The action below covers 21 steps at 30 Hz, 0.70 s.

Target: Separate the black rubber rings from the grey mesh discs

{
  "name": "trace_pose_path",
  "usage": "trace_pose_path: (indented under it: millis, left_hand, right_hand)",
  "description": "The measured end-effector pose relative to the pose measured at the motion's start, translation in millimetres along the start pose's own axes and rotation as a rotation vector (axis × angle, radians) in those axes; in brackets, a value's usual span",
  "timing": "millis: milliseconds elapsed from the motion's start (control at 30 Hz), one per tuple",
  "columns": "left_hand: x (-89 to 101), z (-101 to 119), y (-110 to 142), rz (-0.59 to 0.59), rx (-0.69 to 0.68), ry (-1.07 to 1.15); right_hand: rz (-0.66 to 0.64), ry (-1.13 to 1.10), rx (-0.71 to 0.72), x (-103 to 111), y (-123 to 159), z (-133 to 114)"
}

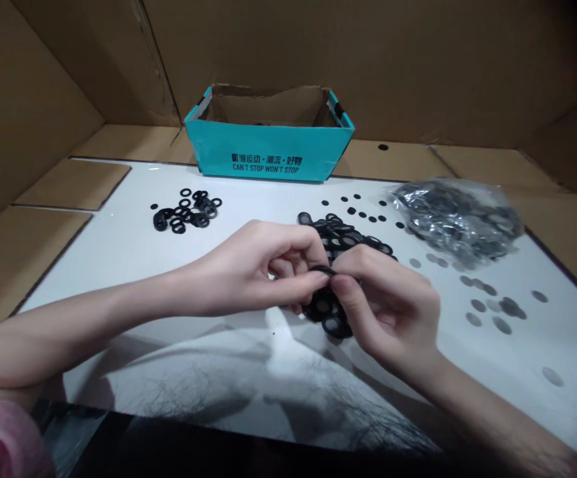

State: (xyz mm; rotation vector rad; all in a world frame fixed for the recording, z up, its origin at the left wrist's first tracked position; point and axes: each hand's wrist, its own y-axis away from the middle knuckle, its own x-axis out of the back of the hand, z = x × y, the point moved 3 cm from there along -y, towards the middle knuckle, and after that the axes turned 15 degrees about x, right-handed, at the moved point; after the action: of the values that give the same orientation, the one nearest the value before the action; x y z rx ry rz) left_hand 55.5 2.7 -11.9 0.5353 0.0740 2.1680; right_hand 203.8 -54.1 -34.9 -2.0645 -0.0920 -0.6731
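Observation:
Between both hands, at the centre, is a black ring [324,270]. My left hand [281,269] pinches its left side with thumb and forefinger. On its right side the thumb and curled forefinger of my right hand [392,299] press together. Below and behind the hands lies a pile of black rings [352,239], several with grey discs in their middles; my fingers hide part of it. To the left sits a smaller group of black rings [183,216] with open centres.
A turquoise box [268,149] stands at the back. At right a clear plastic bag [462,219] holds many dark pieces. Small black discs [362,214] and thin grey discs [502,324] are scattered on the white tabletop [119,252]. Cardboard walls [392,66] enclose the area.

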Motion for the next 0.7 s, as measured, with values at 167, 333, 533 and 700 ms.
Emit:
trace_pose_path:
  millis: [167,333,533,700]
  left_hand:
    - [5.2,2.3,0.6,-0.022,0.052,-0.041]
    - [9.9,-0.1,1.5,0.049,0.018,-0.191]
    - [5.6,5.7,3.0,0.094,-0.062,-0.159]
    - [6.0,3.9,1.3,0.019,0.018,-0.052]
  right_hand:
    - [0.066,0.006,-0.017,-2.6,2.2,-4.2]
    - [-0.083,0.038,0.087,-4.4,-1.0,0.5]
    - [-0.015,-0.002,0.022,-0.3,-1.2,2.9]
    - [0.08,-0.014,-0.047,-1.3,3.2,-2.0]
